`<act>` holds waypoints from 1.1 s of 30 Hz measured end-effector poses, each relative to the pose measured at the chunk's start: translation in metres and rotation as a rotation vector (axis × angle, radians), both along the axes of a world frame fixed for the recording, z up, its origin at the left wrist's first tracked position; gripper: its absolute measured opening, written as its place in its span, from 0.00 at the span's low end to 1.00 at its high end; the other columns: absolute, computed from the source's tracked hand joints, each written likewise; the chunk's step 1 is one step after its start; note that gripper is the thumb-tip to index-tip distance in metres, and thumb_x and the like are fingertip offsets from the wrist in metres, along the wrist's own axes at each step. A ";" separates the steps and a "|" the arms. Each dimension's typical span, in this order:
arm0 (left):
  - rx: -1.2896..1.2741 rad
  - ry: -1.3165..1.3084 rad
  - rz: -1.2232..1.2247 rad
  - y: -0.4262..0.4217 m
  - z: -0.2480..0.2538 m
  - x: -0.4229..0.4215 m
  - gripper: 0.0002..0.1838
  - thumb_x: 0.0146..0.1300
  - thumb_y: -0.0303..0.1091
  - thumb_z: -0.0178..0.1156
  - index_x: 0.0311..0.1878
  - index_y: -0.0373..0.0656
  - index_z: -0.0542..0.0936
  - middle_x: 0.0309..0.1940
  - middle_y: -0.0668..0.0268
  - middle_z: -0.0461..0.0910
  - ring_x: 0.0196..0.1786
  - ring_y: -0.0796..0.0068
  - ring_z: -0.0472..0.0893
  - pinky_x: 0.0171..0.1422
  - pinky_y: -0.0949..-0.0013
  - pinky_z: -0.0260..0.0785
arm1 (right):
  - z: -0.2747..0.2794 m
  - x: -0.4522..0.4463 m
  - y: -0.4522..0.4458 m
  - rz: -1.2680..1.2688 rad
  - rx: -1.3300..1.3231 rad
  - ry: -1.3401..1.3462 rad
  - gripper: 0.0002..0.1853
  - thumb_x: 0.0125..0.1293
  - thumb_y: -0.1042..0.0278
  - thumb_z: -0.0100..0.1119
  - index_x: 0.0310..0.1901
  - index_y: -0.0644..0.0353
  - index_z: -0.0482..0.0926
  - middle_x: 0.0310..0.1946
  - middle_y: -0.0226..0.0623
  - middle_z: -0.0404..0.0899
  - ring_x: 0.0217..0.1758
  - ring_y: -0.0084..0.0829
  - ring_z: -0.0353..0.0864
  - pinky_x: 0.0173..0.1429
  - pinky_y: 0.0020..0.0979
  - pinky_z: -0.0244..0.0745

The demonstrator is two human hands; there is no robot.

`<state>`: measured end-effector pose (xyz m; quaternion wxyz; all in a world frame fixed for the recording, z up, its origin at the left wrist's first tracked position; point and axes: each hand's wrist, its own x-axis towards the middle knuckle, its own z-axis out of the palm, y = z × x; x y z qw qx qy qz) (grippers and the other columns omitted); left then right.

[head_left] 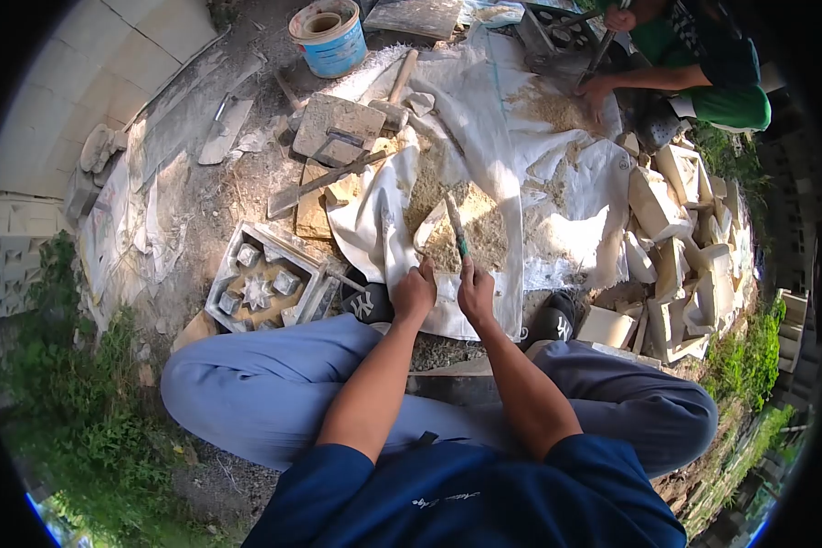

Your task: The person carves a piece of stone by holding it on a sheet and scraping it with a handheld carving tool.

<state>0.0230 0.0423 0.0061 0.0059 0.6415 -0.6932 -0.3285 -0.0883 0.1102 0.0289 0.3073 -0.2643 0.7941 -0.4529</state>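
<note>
My right hand [476,292] is closed around the green handle of a narrow, long-bladed tool [455,222], its blade pointing away from me over pale, sandy material. Whether it is a file or a blade is unclear. Close beside it, my left hand [415,291] is closed at the near edge of a pale sunlit patch [426,237]; what its fingers grip is hard to make out. Beneath lies a white sheet [461,315] with pale grit [486,239] on it, between my shoes.
At left sits a mould frame [216,290] with a star-shaped centre. Beyond are a slab [338,128], a hammer [402,82] and a blue bucket [333,55]. Pale cast blocks [662,205] are piled at right. Another person's hand [597,94] works at the upper right.
</note>
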 end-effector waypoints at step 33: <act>-0.104 0.020 -0.013 -0.001 -0.012 0.005 0.34 0.74 0.56 0.39 0.33 0.32 0.80 0.32 0.40 0.82 0.40 0.39 0.83 0.49 0.48 0.76 | 0.004 0.000 -0.002 0.180 0.086 0.127 0.27 0.76 0.50 0.45 0.32 0.70 0.78 0.24 0.63 0.76 0.31 0.62 0.78 0.34 0.50 0.69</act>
